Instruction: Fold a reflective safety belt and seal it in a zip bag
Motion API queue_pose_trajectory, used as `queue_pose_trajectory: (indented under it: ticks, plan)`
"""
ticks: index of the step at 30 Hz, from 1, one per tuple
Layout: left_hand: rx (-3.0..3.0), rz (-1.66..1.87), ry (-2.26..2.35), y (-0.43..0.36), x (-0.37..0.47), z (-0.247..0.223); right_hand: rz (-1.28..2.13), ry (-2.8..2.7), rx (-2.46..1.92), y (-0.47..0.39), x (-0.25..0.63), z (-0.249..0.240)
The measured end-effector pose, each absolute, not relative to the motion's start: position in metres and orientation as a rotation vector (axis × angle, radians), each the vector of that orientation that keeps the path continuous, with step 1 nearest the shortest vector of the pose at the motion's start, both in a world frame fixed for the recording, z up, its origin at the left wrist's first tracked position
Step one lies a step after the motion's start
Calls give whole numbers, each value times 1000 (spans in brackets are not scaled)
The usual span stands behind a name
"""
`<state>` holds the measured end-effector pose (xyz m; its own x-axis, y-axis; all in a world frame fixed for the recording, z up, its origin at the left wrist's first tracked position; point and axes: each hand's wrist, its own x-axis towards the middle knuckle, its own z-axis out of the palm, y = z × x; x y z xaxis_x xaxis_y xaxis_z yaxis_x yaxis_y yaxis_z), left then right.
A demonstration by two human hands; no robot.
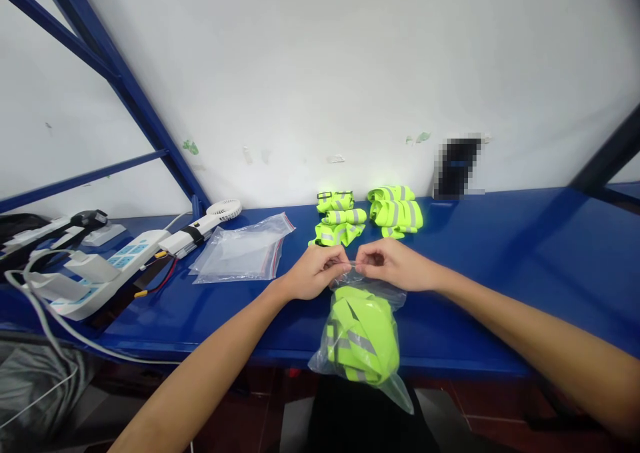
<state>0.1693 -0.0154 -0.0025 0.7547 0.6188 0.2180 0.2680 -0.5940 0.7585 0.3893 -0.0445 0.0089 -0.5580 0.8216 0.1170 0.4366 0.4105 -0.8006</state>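
Note:
A clear plastic zip bag (404, 393) hangs over the front edge of the blue table, with a folded neon-yellow reflective strap (367, 316) with grey stripes inside it. My left hand (320, 271) pinches the bag's top edge between thumb and fingers. Close beside it, my right hand (393, 264) pinches the same edge, the two sets of fingertips almost touching. Just beyond my hands lie several more rolled neon-yellow reflective straps, in a left group (345, 216) and a right group (397, 213).
Flat empty zip bags (243, 250) lie left of my hands. Farther left are a white handheld fan (223, 210), a power strip (125, 260) with plugged-in chargers, and loose cables. A phone-like dark object (456, 166), pixelated, leans on the wall. Blue frame bars (135, 106) rise at left.

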Motion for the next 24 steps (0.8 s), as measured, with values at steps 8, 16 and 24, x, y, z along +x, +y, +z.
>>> queue_pose_trajectory:
  ticks: [8, 16, 24]
  plan:
    - [2164, 595, 648, -27, 151, 19, 1308, -1995, -1175, -61, 411, 18]
    - [2236, 515, 600, -28, 151, 11, 1004, -2176, -1275, -80, 428, 6]
    - [2202, 516, 620, -23, 150, -2, 885, -2191, -1317, -70, 431, -11]
